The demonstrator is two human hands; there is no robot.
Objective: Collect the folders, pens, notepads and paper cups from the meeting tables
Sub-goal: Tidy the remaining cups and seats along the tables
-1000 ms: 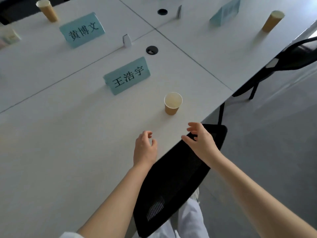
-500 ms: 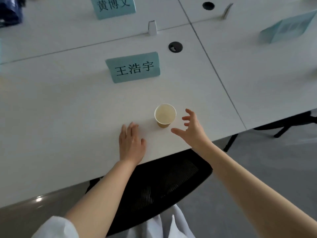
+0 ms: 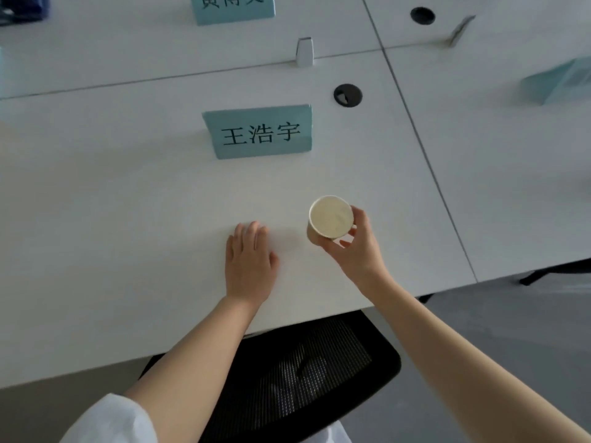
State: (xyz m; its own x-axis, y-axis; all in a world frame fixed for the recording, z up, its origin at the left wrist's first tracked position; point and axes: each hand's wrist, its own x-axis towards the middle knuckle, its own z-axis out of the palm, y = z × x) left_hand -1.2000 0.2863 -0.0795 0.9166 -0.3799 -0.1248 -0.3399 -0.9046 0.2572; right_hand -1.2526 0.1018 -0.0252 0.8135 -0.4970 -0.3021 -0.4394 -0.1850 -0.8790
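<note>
A brown paper cup with a pale inside is near the front edge of the white meeting table. My right hand grips it from the right, fingers and thumb curled round its wall, and the cup leans a little toward me. My left hand lies flat on the tabletop, left of the cup, fingers straight and holding nothing.
A teal name card stands just behind the cup; another is farther back and a third at the right. Two black cable holes sit in the tabletops. A black mesh chair is tucked under the table edge.
My right hand moved in and closed round the cup, which now tilts. My left hand stayed flat on the table. The view came closer to the table.
</note>
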